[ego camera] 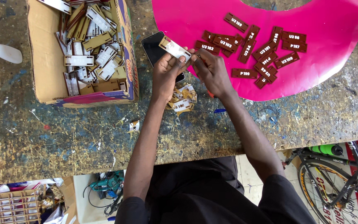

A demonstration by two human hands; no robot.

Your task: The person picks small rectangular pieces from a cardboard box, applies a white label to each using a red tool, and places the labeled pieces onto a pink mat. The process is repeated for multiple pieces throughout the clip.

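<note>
- Head view, looking straight down on a worn workbench (63,137), its top scarred and flecked with yellow, blue and grey paint.
- Upper centre of frame: both hands meet over one small rectangular tag (174,47).
- The tag is flat, thin, oblong; its upper face is covered in pale, whitish film, with a brown edge showing at its upper-left end. It tilts, upper-left end highest.
- Left hand (166,74): fingers curled closed around the tag's lower edge, thumb on top.
- Right hand (212,72): fingertips pinched at the tag's right end; whether they grip film or the tag itself, cannot tell.
- Just behind the hands, a dark phone (153,47) lies flat, glossy screen up, partly hidden by the left hand.
- Below the hands, a small heap of peeled scraps (182,101), white and tan, curled and crumpled.
- Upper left: open cardboard box (42,62) holding many similar tags, jumbled, some white-faced, some bare tan-brown.
- Upper right: smooth bright pink sheet (332,37) with curved edges; dark reddish-brown finished tags (266,54) with white lettering lie scattered on it, several overlapping.
- Far upper left edge: a translucent white plastic bottle (3,52) on its side.
- Lower right: a bicycle (336,182) beside the bench, on a tiled floor.
</note>
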